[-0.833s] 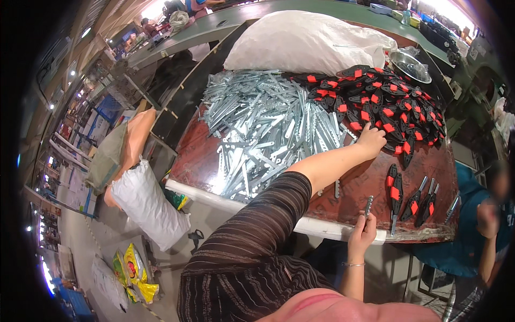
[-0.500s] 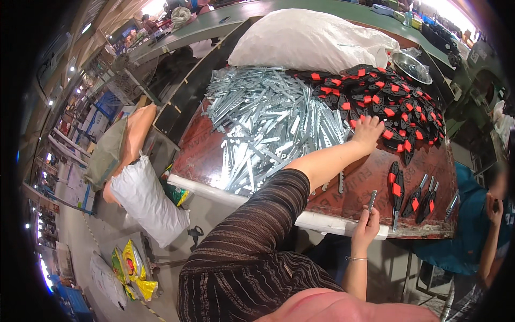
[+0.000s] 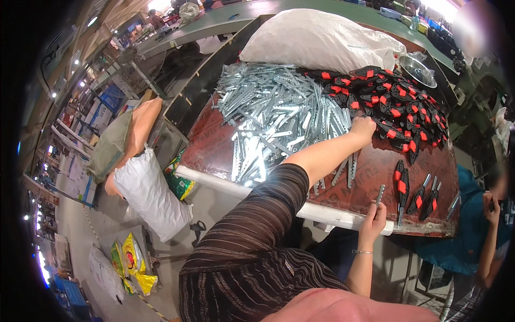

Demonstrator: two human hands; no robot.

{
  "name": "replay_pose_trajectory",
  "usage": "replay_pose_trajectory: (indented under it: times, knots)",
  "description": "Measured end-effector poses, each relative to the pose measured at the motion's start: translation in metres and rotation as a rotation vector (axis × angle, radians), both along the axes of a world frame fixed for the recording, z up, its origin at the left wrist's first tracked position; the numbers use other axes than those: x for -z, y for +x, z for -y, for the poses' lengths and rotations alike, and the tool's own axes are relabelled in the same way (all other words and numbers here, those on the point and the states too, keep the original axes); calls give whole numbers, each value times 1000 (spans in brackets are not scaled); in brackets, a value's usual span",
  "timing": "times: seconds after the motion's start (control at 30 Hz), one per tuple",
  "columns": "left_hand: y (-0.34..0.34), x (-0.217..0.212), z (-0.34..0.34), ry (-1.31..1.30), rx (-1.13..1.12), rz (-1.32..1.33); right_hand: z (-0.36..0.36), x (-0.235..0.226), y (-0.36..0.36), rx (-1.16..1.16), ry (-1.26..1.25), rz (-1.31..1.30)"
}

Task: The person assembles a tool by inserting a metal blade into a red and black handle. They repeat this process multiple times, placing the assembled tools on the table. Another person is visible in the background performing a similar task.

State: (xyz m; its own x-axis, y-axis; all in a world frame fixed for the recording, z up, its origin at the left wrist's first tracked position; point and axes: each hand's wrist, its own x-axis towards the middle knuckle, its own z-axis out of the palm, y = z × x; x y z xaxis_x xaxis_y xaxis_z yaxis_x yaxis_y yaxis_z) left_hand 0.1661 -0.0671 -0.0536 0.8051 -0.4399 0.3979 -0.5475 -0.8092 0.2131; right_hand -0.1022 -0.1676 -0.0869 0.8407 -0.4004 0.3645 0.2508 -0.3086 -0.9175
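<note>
My left hand [image 3: 364, 129] reaches across the table to the near left edge of a heap of black plastic handles with red parts [image 3: 397, 111]. Its fingers are curled down onto a black handle there, the fingertips partly hidden. Near the table's front edge, my right hand [image 3: 374, 219] pinches a narrow toothed metal strip [image 3: 380, 194], which points upward. A large heap of loose silver toothed strips [image 3: 284, 107] lies left of the handles. To the right of my right hand, several black-and-red handles [image 3: 402, 185] lie apart from the heap, with metal ends sticking out.
A big white sack [image 3: 316, 40] lies behind the heaps, beside a metal bowl [image 3: 418, 71]. White padding [image 3: 343, 219] covers the table's front edge. Another person in teal [image 3: 448, 247] is close on the right. A white bag [image 3: 153, 196] and yellow packets [image 3: 134, 260] stand at left.
My left hand has gone from spread fingers over the handles to curled fingers, drawn slightly back. My right hand still holds the toothed strip. The view has shifted slightly.
</note>
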Motion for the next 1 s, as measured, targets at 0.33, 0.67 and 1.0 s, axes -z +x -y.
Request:
replay_pose_trajectory:
  times: [0.33,0.67,1.0]
  knots:
    - [-26,-45,-72,-876,-89,-368,-6,-8,-1,-24,44,-16]
    - [-166,-49,-123,-1864,239,-1165,-1,-22,5,-44,145,-99]
    - [-205,-35,-109,-1798,402,-1215,-66,-92,33,-287,564,-44]
